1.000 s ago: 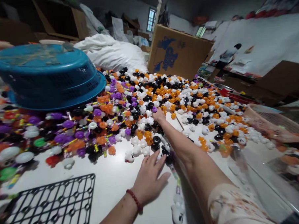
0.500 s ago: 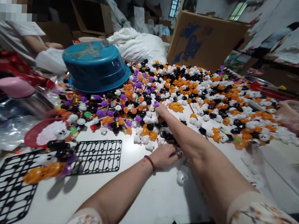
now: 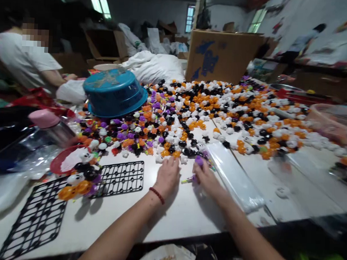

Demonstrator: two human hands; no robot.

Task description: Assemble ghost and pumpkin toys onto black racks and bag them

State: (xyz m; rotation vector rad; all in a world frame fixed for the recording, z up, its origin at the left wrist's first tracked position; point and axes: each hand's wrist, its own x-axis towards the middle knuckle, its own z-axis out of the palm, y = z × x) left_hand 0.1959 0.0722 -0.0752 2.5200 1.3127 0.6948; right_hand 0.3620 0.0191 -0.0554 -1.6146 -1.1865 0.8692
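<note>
- Pinching a purple piece (image 3: 199, 160) between thumb and fingers, the right hand (image 3: 204, 176) is over the counter (image 3: 169, 233), close to the near edge of the pile. Just beside its fingers is a short tube (image 3: 187, 180) with yellow and green on it; whether the tube joins the purple piece I cannot tell.
- The left hand (image 3: 168, 175), with a dark red bead bracelet (image 3: 157, 195) at its wrist, is palm down with its fingers stretched forward, slightly spread. The fingertips reach the orange pieces (image 3: 175, 154) at the pile's front; whether they touch is unclear.
- The pile (image 3: 191, 115) of small orange, black, white and purple pieces spreads over the far part of the counter.
- To the right of the right hand, clear plastic sleeves (image 3: 234, 178) lie flat, close to the pile.
- On the left are two black grids (image 3: 37, 216), with a bunch (image 3: 83, 179) of ghost, pumpkin and black figures over their inner ends. Behind it is a red basket (image 3: 55, 164) with something whitish in it, and near that a bottle (image 3: 58, 130) with a pink cap.
- An upturned blue tub (image 3: 114, 95) sits at the pile's left, with a white sack (image 3: 156, 68) and a cardboard box (image 3: 219, 57) behind.
- A person in a white shirt (image 3: 27, 58) is at the far left; another person (image 3: 302, 43) is in the right background.
</note>
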